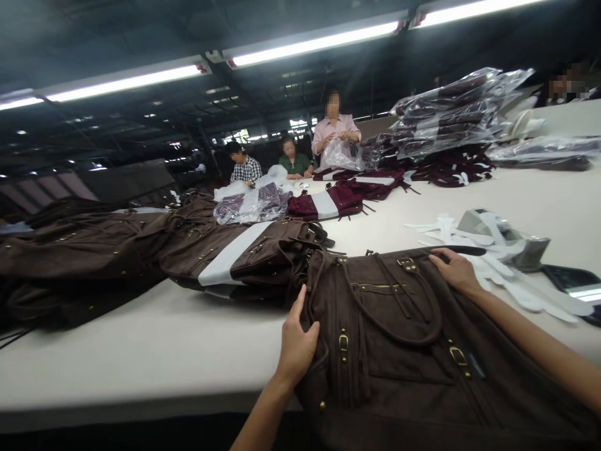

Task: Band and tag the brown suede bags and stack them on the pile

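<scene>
A dark brown handbag with brass buckles, a zip and a looped handle lies at the table's near edge, in front of me. My left hand rests against the bag's left side, thumb and fingers apart. At the top right corner of the bag is my right hand, its fingers stretched over the upper edge. Just beyond, a brown handbag with a white paper band touches or nearly touches the bag before me; the band wraps around its middle.
More brown bags are heaped on the left. Maroon bags and a plastic-wrapped stack lie farther back. White strips, a tape dispenser and a phone lie at right. Several people work behind the table.
</scene>
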The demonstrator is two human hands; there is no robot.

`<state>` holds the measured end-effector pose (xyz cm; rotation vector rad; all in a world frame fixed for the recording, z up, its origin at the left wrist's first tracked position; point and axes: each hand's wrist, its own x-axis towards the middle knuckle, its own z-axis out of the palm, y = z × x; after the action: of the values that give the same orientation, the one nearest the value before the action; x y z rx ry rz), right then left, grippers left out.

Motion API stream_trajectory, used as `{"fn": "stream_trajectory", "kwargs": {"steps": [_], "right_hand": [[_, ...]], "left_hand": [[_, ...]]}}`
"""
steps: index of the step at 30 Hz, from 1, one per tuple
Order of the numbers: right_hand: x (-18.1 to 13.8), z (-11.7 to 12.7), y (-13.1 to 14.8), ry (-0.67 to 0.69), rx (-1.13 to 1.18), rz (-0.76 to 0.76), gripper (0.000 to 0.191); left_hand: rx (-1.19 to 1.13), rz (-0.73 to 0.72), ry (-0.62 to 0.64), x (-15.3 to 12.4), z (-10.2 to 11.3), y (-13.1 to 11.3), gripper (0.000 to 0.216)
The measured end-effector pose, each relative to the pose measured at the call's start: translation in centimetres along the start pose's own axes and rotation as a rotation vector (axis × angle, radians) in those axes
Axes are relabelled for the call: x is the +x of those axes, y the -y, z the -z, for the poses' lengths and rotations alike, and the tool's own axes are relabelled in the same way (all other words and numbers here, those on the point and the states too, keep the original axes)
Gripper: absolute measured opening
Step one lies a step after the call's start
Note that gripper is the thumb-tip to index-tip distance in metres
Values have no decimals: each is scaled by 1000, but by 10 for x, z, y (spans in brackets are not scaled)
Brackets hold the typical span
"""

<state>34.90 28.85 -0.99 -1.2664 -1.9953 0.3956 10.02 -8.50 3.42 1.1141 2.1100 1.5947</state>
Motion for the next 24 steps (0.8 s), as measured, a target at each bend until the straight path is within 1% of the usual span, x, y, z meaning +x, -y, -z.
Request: {"fn": "stream_trajectory", "kwargs": {"steps": [3,6,9,12,15,18,21,22,24], "right_hand": [[0,1,-13,107,-60,-52,46],[-4,2,-21,117,-115,-34,48],[-12,3,-21,74,-173,50,47],[-22,4,-16,3,-202,117,46],[-28,6,-9,-67,-215,116,45],[-32,8,-3,-116,-232,94,45],[-35,13,2,-106,-329,120,41],[-35,16,6,-111,-371,158,39],[-37,23,18,-167,-403,275,35]], "left_hand": [[16,-6,11,1,2,2,78],[83,-56,33,-3,3,3,77],[219,-168,61,-9,0,4,76],[431,-296,91,-15,-5,6,77],[624,-395,111,-20,-11,5,77],[768,-493,119,-28,-16,2,78],[866,-609,79,-37,-17,2,80],[883,-648,55,-41,-17,3,80],[895,-710,4,-46,-16,6,79]]}}
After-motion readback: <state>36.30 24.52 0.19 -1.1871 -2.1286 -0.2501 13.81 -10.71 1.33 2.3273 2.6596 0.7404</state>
